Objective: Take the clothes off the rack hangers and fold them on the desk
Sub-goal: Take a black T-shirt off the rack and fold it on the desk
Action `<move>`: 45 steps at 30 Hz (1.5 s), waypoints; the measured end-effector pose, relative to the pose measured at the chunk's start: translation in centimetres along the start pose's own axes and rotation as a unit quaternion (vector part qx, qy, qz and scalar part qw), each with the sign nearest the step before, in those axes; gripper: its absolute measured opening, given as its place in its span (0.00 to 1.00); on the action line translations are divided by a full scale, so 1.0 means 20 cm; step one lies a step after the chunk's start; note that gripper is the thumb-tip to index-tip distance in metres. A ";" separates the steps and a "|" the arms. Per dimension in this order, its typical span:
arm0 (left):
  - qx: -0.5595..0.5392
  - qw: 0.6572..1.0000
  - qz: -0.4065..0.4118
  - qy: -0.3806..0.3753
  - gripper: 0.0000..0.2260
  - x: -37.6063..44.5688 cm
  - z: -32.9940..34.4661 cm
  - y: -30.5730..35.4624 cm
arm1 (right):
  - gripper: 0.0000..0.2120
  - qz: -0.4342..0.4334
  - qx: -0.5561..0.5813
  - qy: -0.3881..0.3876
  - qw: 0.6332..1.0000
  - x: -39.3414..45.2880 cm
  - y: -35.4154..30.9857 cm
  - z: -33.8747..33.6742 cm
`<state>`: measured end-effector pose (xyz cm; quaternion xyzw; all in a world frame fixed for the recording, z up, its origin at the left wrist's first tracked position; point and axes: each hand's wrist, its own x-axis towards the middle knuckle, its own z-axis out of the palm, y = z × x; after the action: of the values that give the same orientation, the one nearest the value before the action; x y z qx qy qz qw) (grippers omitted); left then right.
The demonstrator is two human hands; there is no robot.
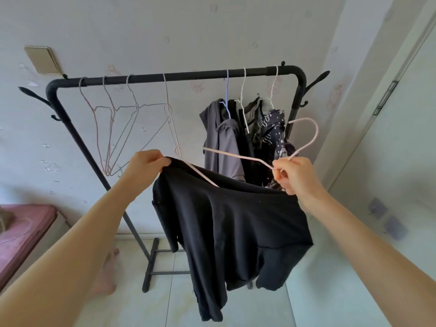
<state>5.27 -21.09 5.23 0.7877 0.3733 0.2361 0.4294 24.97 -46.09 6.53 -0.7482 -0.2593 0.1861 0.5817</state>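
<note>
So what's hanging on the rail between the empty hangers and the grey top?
Nothing: in the head view the rail is bare between the empty hangers and the grey top.

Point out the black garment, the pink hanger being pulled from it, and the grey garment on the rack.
black garment (pixel 236 220): head view, on its front panel.
pink hanger (pixel 236 156): head view, on its exposed arm.
grey garment (pixel 221 147): head view, on its hanging body.

Left hand (pixel 148 161) pinched black garment (pixel 233 223) at its upper edge; right hand (pixel 292 174) gripped pink hanger (pixel 238 158), partly inside that garment. Behind, black rack (pixel 179 76) carrying empty hangers (pixel 132 128), grey garment (pixel 224 147), patterned garment (pixel 271 133).
</note>
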 end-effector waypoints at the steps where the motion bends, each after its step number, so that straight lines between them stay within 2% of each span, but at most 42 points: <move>1: -0.036 0.999 -0.004 0.003 0.10 0.00 -0.01 -0.02 | 0.18 0.016 0.030 -0.003 0.999 0.01 0.00 0.01; 3: -0.092 0.996 -0.009 -0.004 0.09 -0.01 -0.02 -0.04 | 0.18 0.043 0.071 -0.004 0.997 0.03 0.01 0.03; 8: -0.063 0.997 0.007 -0.034 0.09 -0.04 0.03 -0.01 | 0.17 0.057 0.168 -0.009 0.984 0.09 -0.02 0.15; 14: -0.063 0.997 0.042 -0.034 0.10 0.00 0.00 0.00 | 0.15 0.030 0.132 0.012 0.991 0.22 -0.13 0.35; 22: -0.039 0.998 0.053 0.012 0.11 0.11 -0.14 -0.10 | 0.14 0.040 0.075 -0.020 0.996 0.59 -0.31 0.68; 28: -0.028 0.997 0.064 0.039 0.11 0.23 -0.27 -0.19 | 0.07 0.032 -0.022 -0.001 0.999 0.97 -0.42 0.90; 32: -0.023 0.996 0.071 0.049 0.10 0.29 -0.35 -0.23 | 0.06 0.045 -0.081 0.010 0.996 1.14 -0.44 0.96; 39: -0.019 0.994 0.072 0.076 0.09 0.37 -0.44 -0.27 | 0.04 0.066 -0.120 -0.001 0.991 1.22 -0.37 1.05; 42: -0.021 0.994 0.078 0.077 0.10 0.38 -0.45 -0.27 | 0.07 0.048 -0.130 0.000 0.990 1.21 -0.32 1.07; 45: -0.022 0.994 0.076 0.079 0.10 0.40 -0.45 -0.27 | 0.05 0.030 -0.134 0.001 0.991 1.17 -0.32 1.06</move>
<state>1.71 -8.37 5.73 0.7830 0.3398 0.3375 0.3970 30.10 -14.29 7.94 -0.8269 -0.2589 0.1664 0.4707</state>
